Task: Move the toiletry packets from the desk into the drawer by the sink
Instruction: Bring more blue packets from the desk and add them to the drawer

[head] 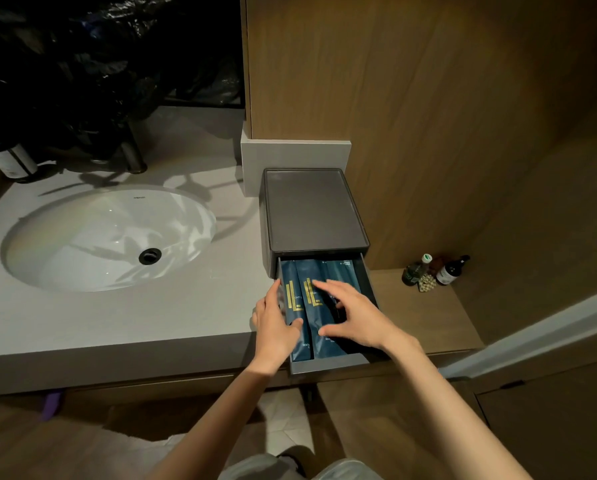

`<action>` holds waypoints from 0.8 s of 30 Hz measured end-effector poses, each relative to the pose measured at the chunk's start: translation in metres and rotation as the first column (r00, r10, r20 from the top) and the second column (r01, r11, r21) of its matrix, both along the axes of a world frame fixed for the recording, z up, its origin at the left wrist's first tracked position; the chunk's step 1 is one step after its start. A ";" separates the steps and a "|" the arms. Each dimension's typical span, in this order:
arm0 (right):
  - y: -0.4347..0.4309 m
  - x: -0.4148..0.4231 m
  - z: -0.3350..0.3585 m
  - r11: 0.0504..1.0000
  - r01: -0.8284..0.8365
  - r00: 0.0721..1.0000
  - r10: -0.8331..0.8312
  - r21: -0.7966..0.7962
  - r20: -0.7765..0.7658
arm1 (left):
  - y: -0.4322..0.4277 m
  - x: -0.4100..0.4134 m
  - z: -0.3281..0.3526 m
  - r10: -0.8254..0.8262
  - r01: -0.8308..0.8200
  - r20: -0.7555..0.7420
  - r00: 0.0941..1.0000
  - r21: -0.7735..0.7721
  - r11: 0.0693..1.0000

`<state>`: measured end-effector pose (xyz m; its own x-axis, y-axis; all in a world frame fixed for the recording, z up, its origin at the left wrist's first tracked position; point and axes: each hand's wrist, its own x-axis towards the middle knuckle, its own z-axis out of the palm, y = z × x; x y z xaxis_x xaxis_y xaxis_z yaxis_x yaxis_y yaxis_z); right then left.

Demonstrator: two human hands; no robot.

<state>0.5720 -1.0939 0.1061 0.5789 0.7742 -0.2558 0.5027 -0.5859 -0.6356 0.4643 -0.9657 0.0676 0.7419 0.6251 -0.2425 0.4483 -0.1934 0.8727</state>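
Note:
A dark grey drawer box (312,209) stands on the counter to the right of the sink, its drawer (328,365) pulled out toward me. Dark blue toiletry packets (316,275) with gold lettering lie side by side inside it. My left hand (274,327) is at the drawer's left side, thumb resting on the leftmost packet. My right hand (350,315) lies spread over the middle and right packets, fingers straight and touching them. Part of the right packet is hidden under that hand.
A white oval sink (110,237) is set in the grey counter (117,323), with a faucet (132,155) and a bottle (11,161) behind it. On a lower wooden shelf (439,317) to the right stand small bottles (435,270). A wood panel wall rises behind.

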 end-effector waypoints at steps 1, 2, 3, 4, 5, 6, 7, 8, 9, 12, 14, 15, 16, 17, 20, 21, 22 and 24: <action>-0.002 0.001 0.000 0.997 -0.067 0.998 0.067 -0.047 0.007 | 0.000 0.000 0.000 -0.003 0.003 0.000 1.000 0.001 1.000; -0.002 0.003 -0.002 0.990 -0.112 0.993 0.113 -0.089 0.013 | 0.000 0.000 0.000 -0.006 0.006 -0.001 1.000 0.003 1.000; -0.002 0.004 -0.004 0.982 -0.140 0.989 0.144 -0.126 0.019 | 0.000 0.000 0.001 -0.008 0.008 -0.002 1.000 0.001 1.000; 0.000 0.004 -0.007 0.975 -0.156 0.987 0.162 -0.158 0.022 | 0.000 0.000 0.001 -0.010 0.010 -0.001 1.000 -0.003 1.000; 0.001 0.004 -0.009 0.970 -0.164 0.985 0.171 -0.181 0.021 | 0.000 0.000 0.002 -0.010 0.010 0.001 1.000 -0.007 1.000; 0.003 0.003 -0.011 0.967 -0.167 0.985 0.174 -0.194 0.020 | 0.000 0.000 0.002 -0.010 0.010 0.002 1.000 -0.010 1.000; 0.004 0.002 -0.013 0.964 -0.168 0.984 0.176 -0.204 0.022 | 0.000 0.001 0.002 -0.010 0.010 0.003 1.000 -0.010 1.000; 0.005 0.001 -0.015 0.963 -0.165 0.984 0.175 -0.215 0.032 | 0.000 0.001 0.001 -0.008 0.008 0.004 1.000 -0.010 1.000; 0.006 0.000 -0.017 0.960 -0.159 0.983 0.175 -0.230 0.052 | 0.000 0.001 0.001 -0.006 0.006 0.005 1.000 -0.012 1.000; 0.008 -0.003 -0.020 0.942 -0.160 0.964 0.214 -0.297 0.160 | -0.001 0.001 0.001 0.000 0.001 0.012 1.000 -0.013 1.000; 0.010 -0.004 -0.020 0.928 -0.174 0.949 0.248 -0.330 0.196 | -0.001 0.001 0.001 0.001 -0.001 0.016 1.000 -0.009 1.000; 0.011 -0.004 -0.020 0.923 -0.181 0.946 0.257 -0.338 0.196 | -0.001 0.001 0.001 0.001 -0.001 0.016 1.000 -0.009 1.000; 0.011 -0.004 -0.019 0.922 -0.187 0.946 0.262 -0.339 0.190 | -0.001 0.001 0.002 0.001 0.000 0.015 1.000 -0.009 1.000; 0.010 -0.003 -0.018 0.923 -0.192 0.947 0.264 -0.332 0.184 | -0.001 0.001 0.002 0.001 -0.001 0.013 1.000 -0.009 1.000; 0.005 0.002 -0.015 0.935 -0.200 0.947 0.261 -0.294 0.185 | -0.002 0.000 0.001 0.007 -0.007 0.015 1.000 -0.008 1.000; 0.004 0.005 -0.014 0.934 -0.204 0.945 0.266 -0.293 0.189 | -0.002 0.000 0.001 0.009 -0.009 0.016 1.000 -0.009 1.000; 0.002 0.008 -0.014 0.930 -0.210 0.942 0.275 -0.301 0.192 | -0.002 0.000 0.001 0.010 -0.010 0.017 1.000 -0.007 1.000; 0.002 0.013 -0.013 0.918 -0.223 0.934 0.298 -0.329 0.197 | -0.002 0.000 0.000 0.010 -0.010 0.016 1.000 -0.002 1.000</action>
<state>0.5849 -1.0922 0.0933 0.4394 0.8155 -0.3768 0.7777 -0.5553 -0.2948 0.4645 -0.9675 0.0679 0.7393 0.6322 -0.2319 0.4361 -0.1871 0.8802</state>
